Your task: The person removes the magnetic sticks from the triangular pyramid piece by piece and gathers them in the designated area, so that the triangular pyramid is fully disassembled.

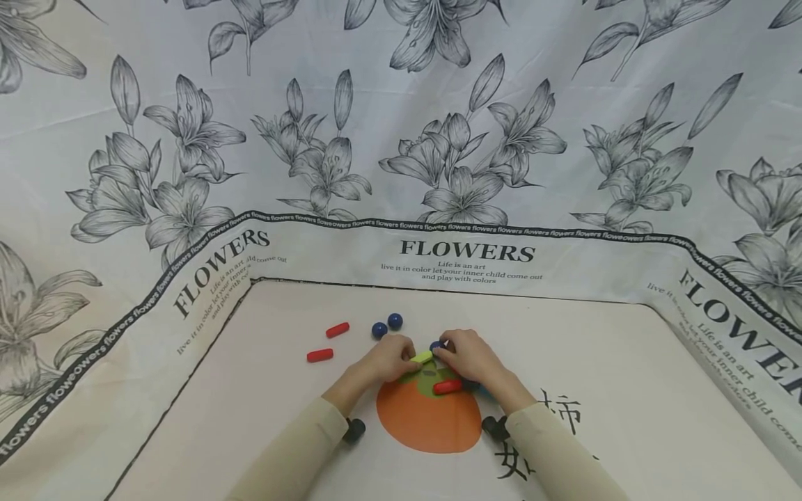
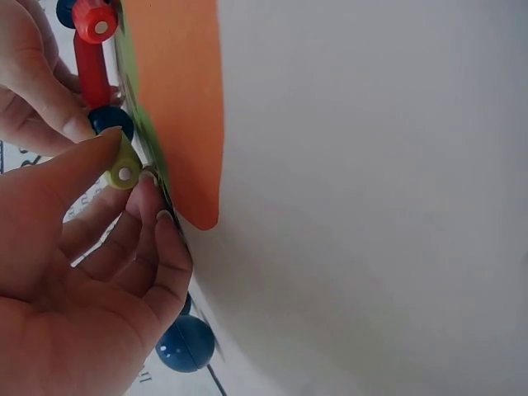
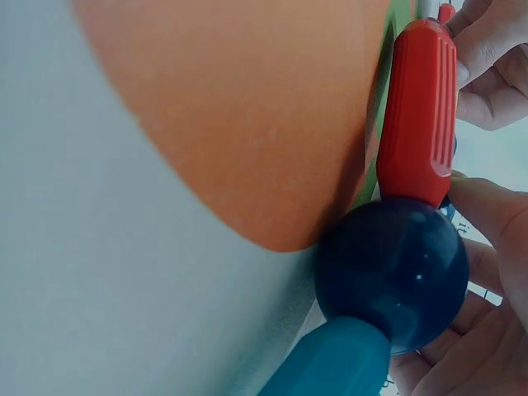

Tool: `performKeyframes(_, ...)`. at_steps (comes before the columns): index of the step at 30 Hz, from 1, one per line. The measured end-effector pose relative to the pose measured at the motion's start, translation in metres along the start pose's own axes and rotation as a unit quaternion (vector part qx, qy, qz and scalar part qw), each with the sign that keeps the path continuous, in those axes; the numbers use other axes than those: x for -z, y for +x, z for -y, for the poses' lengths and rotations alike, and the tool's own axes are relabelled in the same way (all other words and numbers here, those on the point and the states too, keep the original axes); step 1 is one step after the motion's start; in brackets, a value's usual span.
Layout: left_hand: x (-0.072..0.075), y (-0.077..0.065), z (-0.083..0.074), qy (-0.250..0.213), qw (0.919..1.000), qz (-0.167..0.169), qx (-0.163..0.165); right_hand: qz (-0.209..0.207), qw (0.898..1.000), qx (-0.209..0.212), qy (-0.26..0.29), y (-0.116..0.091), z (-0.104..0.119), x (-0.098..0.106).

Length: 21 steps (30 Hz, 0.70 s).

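My left hand (image 1: pixel 388 360) pinches a yellow-green rod (image 1: pixel 422 357) between thumb and fingers; its end has a pale round dot in the left wrist view. Against the rod's far end sits a blue ball (image 1: pixel 436 345), which my right hand (image 1: pixel 470 355) holds with thumb and fingertips. Nearer the right wrist, a red ribbed rod (image 3: pixel 417 111) joins a dark blue ball (image 3: pixel 392 272), and a teal rod (image 3: pixel 337 360) extends from that ball. In the left wrist view another red rod (image 2: pixel 92 70) meets the held blue ball (image 2: pixel 111 122).
Two red rods (image 1: pixel 320 355) lie on the left of the white tablecloth (image 1: pixel 282 390). Behind my left hand are two loose blue balls (image 1: pixel 379 330). Under my hands the cloth carries an orange persimmon print (image 1: pixel 429 421). Flower-printed fabric (image 1: pixel 464 195) rises at the back and sides.
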<state>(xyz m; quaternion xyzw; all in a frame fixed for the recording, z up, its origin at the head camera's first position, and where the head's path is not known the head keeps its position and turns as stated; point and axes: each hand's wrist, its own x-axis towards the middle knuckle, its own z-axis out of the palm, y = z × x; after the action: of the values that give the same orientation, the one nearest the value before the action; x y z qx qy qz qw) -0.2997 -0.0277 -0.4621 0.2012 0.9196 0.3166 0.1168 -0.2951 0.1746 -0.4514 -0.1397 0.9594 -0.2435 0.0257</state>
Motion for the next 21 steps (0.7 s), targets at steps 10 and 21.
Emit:
performKeyframes(10,0.001,-0.001,0.001,-0.012,0.9998,0.009,-0.011,0.003,1.000,-0.002,0.005,0.001,0.000,-0.002)
performKeyframes(21,0.008,-0.011,0.008,-0.010,0.9991,0.013,-0.039,-0.005,1.000,0.000,0.002,0.000,0.000,-0.001)
